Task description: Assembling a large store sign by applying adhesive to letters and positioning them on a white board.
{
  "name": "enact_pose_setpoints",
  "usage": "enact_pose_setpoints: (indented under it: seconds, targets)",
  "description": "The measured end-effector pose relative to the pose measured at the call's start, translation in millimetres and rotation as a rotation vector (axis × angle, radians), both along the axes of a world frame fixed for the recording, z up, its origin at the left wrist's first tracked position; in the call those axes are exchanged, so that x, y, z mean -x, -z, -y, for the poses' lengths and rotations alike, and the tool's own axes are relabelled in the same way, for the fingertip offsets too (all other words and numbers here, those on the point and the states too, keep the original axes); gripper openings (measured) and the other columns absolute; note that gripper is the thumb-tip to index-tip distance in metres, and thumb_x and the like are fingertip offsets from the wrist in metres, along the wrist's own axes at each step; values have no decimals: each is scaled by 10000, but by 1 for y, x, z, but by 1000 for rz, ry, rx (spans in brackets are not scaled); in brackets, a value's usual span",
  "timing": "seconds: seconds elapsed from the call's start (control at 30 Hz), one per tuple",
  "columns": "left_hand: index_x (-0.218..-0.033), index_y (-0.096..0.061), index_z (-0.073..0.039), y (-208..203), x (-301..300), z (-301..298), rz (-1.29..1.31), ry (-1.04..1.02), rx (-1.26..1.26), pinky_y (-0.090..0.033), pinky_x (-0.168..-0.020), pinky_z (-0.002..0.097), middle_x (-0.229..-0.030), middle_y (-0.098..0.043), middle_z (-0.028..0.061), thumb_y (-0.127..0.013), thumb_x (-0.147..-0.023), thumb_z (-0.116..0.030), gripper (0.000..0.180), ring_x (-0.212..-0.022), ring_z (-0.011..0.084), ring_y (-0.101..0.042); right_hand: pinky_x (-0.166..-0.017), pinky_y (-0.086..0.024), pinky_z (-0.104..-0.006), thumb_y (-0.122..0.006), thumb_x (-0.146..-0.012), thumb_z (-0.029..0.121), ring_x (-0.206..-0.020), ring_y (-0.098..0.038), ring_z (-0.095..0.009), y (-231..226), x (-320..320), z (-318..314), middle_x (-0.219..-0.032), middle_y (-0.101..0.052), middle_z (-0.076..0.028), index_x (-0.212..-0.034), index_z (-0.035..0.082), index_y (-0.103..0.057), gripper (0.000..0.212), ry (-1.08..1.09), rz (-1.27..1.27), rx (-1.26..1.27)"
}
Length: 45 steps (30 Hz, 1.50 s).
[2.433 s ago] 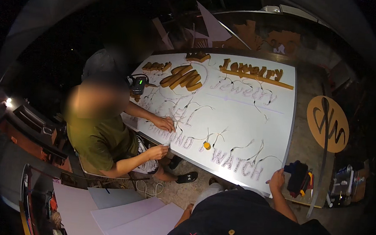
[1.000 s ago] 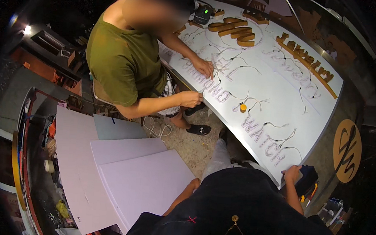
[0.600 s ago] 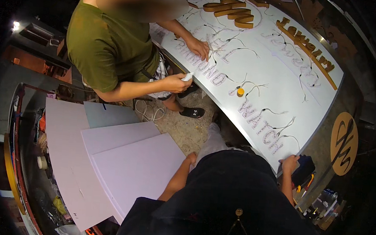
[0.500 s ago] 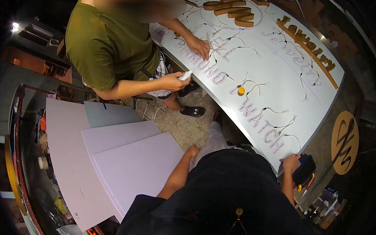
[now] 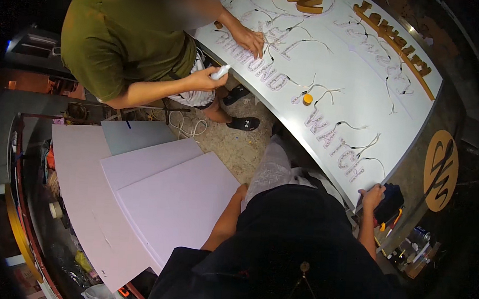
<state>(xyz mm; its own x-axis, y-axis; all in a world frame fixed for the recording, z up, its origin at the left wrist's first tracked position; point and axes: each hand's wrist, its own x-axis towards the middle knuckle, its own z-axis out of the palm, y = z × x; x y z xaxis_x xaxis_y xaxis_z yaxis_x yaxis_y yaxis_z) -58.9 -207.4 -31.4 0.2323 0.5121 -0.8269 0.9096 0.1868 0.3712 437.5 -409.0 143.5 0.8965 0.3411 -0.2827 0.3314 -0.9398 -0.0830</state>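
My right hand grips the near corner of a large white sign panel that carries letter outlines and thin wires. A dark tool lies just right of that hand. My left hand reaches down to the upper edge of a white sheet on the floor, and its fingers are hidden behind the arm. A person in a green shirt sits at the panel's left side with a white tube in one hand and the other hand on the wires.
More white and grey sheets are stacked on the floor at left, beside a cluttered shelf edge. Brown raised letters lie along the panel's far side. A round brown emblem and small tools sit at right. An orange cap rests on the panel.
The view has swung down and left, bringing the floor sheets in. My left arm has come into view and reached the white sheet. My right hand stays at the panel's corner.
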Motion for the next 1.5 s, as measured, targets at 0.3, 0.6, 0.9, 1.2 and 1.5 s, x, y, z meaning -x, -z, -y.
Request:
enact_pose_setpoints:
  seconds: [0.3, 0.6, 0.9, 1.2, 1.5]
  targets:
    - [-1056, -609, 53, -26, 15, -43, -15, 372, 4, -438, -915, 410, -1120, -570, 293, -558, -817, -346, 468, -1069, 389, -555, -919, -447, -416, -853, -539, 165, -1124, -466, -373, 1, 0, 8, -1253, -426, -188, -1190, -29, -468, 781, 18, -7, -66]
    - [-1178, -491, 16, -64, -34, -244, 134, 289, -545, -409, -928, 440, -1174, -510, 259, -557, -822, -246, 446, -1087, 407, -497, -899, -453, -442, -783, -651, 230, -1096, -507, -368, -27, 46, -58, -1261, -440, -175, -1212, 78, -488, 653, 297, 284, 133]
    - [-1192, -495, -41, -177, -137, -322, 420, 391, -868, -374, -939, 447, -1197, -451, 170, -601, -773, -98, 435, -1122, 344, -438, -640, -432, -444, -655, -811, 150, -710, -570, -383, -59, 140, -209, -750, -576, -215, -813, -29, -568, 200, 20, 170, -540]
    - [-1381, -324, -42, -188, -191, -328, 401, 828, -830, -245, -1039, 490, -1416, -273, 209, -621, -821, -223, 659, -1273, 373, -288, -619, -400, -430, -447, -935, 121, -679, -492, -415, -36, 201, -249, -760, -512, -253, -796, -41, -470, 214, 135, 60, -682]
    - [-1394, -306, -48, -179, -204, -329, 265, 912, -824, -195, -1072, 527, -1444, -281, 145, -556, -866, -341, 654, -1336, 323, -241, -677, -443, -383, -534, -890, 141, -729, -561, -307, -29, 192, -257, -844, -566, -199, -893, -22, -551, 164, 138, -177, -676]
